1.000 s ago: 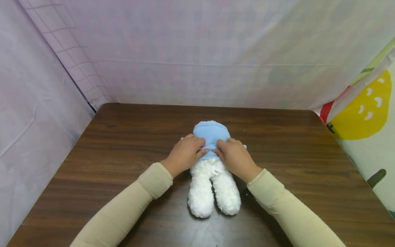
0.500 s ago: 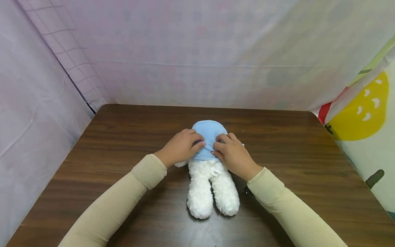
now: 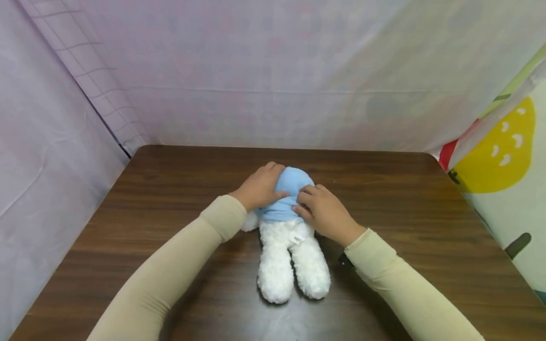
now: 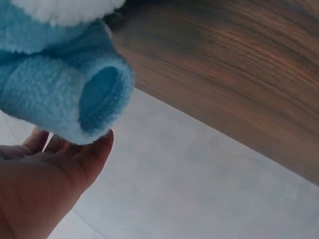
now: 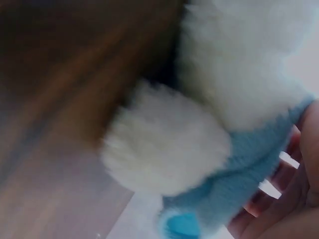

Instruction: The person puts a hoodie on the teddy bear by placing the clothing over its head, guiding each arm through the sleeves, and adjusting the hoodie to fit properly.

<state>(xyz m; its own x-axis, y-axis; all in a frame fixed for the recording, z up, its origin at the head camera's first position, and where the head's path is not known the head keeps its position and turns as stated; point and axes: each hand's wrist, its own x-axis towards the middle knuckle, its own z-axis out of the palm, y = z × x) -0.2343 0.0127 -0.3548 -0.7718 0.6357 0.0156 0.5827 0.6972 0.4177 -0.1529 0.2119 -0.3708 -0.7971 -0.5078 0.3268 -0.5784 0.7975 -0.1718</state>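
Since the earlier frame, the left hand has been shifted to the far left edge of the blue fleece shirt, where its fingers are extended against the cloth; by the curled right hand, fabric is pinched. The white plush toy is laid on the brown surface, legs pointed toward the person. If the shirt is tugged unevenly, the toy could be twisted or dragged, or the hollow sleeve crumpled. Dark print is borne by the white tag, too small to be read.
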